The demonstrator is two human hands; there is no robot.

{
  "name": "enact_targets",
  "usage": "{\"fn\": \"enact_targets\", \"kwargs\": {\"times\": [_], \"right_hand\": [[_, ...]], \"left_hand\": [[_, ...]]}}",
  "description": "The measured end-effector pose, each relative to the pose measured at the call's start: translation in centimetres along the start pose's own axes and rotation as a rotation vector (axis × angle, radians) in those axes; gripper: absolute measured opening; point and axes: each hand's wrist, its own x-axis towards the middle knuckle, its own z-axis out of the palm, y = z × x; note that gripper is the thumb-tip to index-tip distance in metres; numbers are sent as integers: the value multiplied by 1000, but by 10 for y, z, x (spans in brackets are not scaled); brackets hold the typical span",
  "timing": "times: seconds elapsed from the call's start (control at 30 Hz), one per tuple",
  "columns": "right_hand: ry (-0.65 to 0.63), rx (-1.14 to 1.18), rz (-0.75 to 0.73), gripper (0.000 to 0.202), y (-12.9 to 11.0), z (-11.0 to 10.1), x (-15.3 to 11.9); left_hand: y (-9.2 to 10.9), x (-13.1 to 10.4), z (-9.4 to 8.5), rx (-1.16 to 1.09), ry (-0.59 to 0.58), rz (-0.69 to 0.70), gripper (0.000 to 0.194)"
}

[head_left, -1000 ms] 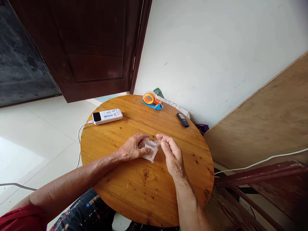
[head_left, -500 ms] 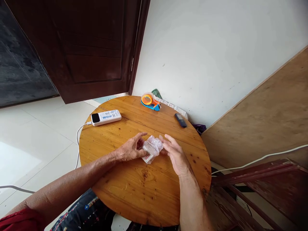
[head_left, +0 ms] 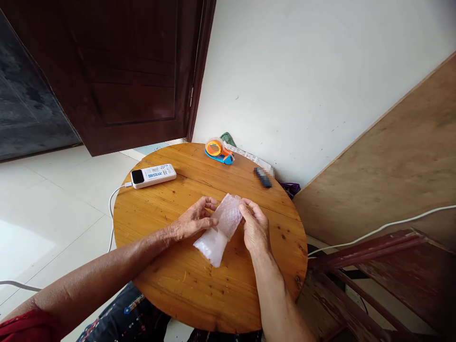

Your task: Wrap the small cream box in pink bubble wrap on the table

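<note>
A strip of clear bubble wrap [head_left: 228,217] lies lengthwise over the middle of the round wooden table [head_left: 178,294], its near end spreading toward me. My right hand [head_left: 255,225] pinches the wrap's far right edge between thumb and fingers. At the wrap's left side is my left hand [head_left: 197,218], fingers apart, with the thumb tip against or just over the plastic. Whether something lies inside or beneath the wrap cannot be made out.
A white power bank [head_left: 155,175] with a plugged-in cable [head_left: 111,213] lies at the left edge. Toward the wall stand an orange and blue tape dispenser [head_left: 219,152] and a dark, pixelated object [head_left: 262,177]. A brown door [head_left: 135,85] is beyond.
The crumpled wrap around a small pale box has become a longer, flatter strip stretching toward me. My right hand has closed on its edge; my left hand's grip has loosened. The box no longer shows.
</note>
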Motion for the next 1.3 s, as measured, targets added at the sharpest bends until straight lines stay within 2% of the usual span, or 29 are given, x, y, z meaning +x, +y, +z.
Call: {"fn": "enact_targets", "kwargs": {"times": [0.07, 0.13, 0.2, 0.23, 0.3, 0.37, 0.43, 0.5, 0.57, 0.7, 0.77, 0.83, 0.9, 1.03, 1.13, 1.2, 1.3], "right_hand": [[42, -52, -51, 47, 0, -2, 2], [103, -146, -179, 45, -3, -3, 1], [150, -235, -309, 37, -10, -4, -4], [123, -271, -342, 31, -14, -3, -9], [-28, -342, -333, 26, -21, -1, -18], [-212, -425, -293, 30, -23, 4, -26], [-307, -502, -278, 33, -19, 9, -31], [-336, -583, -262, 44, -14, 14, -32], [-292, -703, -224, 50, -9, 17, -32], [-186, -841, -214, 35, -10, 17, -31], [-251, -745, -236, 33, -11, 14, -29], [-356, -576, -213, 35, -11, 11, -26], [-406, -435, -184, 36, -11, 9, -22], [-251, -224, -112, 30, -10, 7, -17], [-128, 156, 108, 27, -10, 7, -12], [-75, 321, 246, 29, -8, 7, -9], [-74, 379, 313, 28, -7, 8, -7]], "left_hand": [[0, 0, 0, -29, -44, -30, 45], [1, 0, 0, -12, -65, -81, 39], [1, 1, -2, -7, -36, -118, 40], [0, 1, -2, -20, -15, -128, 44], [0, 2, -3, -55, 17, -126, 54], [2, 1, -3, -69, 11, -98, 65], [4, 0, -3, -36, -11, -61, 75], [8, -3, -1, 27, -54, -48, 81], [11, -5, -1, 104, -105, -60, 82], [13, -5, -3, 239, -122, -51, 80], [11, -3, -6, 225, -96, -35, 78], [8, -2, -8, 188, -47, -14, 72], [6, -1, -10, 176, 7, 12, 63], [6, 1, -12, 99, 54, 47, 51], [9, 7, -13, -54, 189, 67, 42], [10, 11, -15, -126, 251, 53, 42], [10, 12, -17, -6, 336, 69, 45]]}}
